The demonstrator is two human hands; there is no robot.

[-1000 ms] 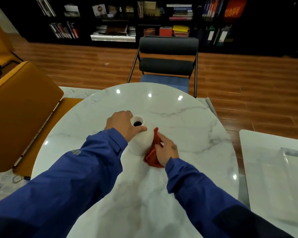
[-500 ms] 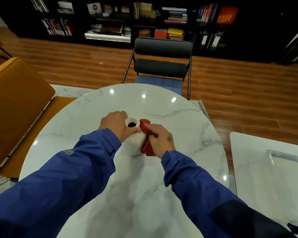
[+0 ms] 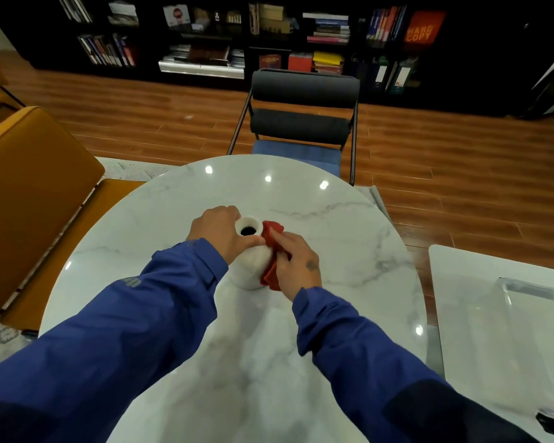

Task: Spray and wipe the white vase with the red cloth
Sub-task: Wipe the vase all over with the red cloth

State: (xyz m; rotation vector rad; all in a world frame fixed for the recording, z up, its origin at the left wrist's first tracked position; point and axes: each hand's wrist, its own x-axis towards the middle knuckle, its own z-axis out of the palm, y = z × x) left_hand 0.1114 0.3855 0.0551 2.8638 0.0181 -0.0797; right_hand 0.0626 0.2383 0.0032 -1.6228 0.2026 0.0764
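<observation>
Head view, looking down at our own arms. At far left stands a mustard chair (image 3: 29,199), tucked beside the round marble table (image 3: 333,238). Our left hand (image 3: 219,231) is curled around the neck of the white vase (image 3: 250,266), thumb and fingers clamped just under its open mouth. The vase stands upright near the middle of the table. Against its right side we press the red cloth (image 3: 271,251), bunched under our right hand (image 3: 296,262), whose fingers are closed on the cloth and lie flat against the vase. Beyond the table sits a black chair (image 3: 303,123) with a blue seat. At far right is a second white table (image 3: 480,314).
</observation>
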